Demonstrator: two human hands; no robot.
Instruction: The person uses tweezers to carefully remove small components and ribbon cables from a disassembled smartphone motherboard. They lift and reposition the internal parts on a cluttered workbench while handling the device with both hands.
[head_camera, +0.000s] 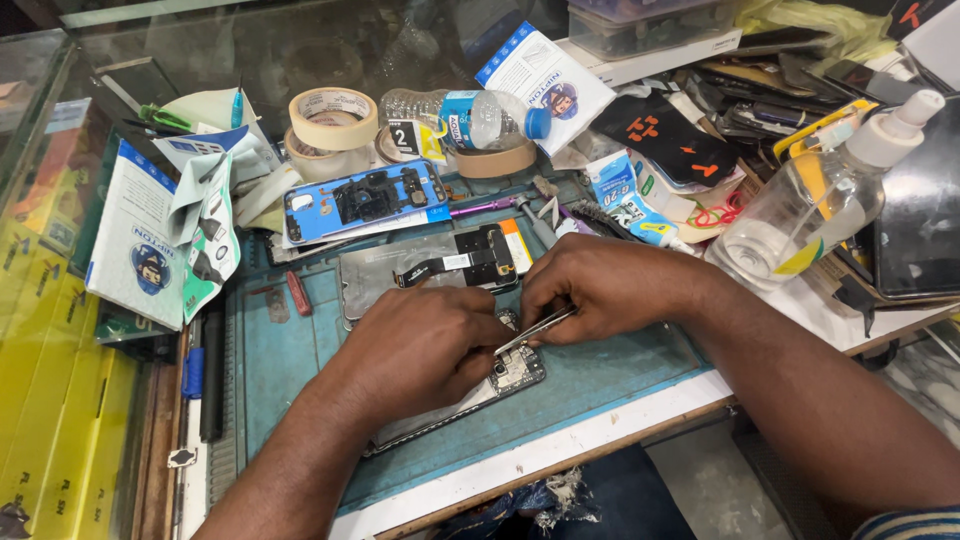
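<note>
**Opened phone pinned flat and probed with tweezers**

An opened phone (480, 385) is laid flat on the teal mat (280, 350), near the middle of the bench, so that its exposed board faces up. It is pressed down by the left hand (420, 345), whose fingers are curled together over its upper half; in this way the phone is kept from sliding while it is worked on. What lies under that palm cannot be told.

Metal tweezers (535, 328) are pinched between thumb and fingers of the right hand (600, 285), and their tips are aimed down toward the board near the camera corner (the tips themselves are hidden by the left fingers). The two hands are touching, which steadies the tool.

At 12 o'clock from the phone a grey back plate (390, 275) with a black flex part is set aside, and beyond it a blue frame (365, 200) is parked within reach. Tape rolls (333, 118) and a water bottle (465, 118) are kept further off at 12 o'clock, away from the work. A clear pump bottle (810, 200) is laid on its side at 2 o'clock. White and blue packets (150, 240) are piled at 9 o'clock, off the mat.
</note>
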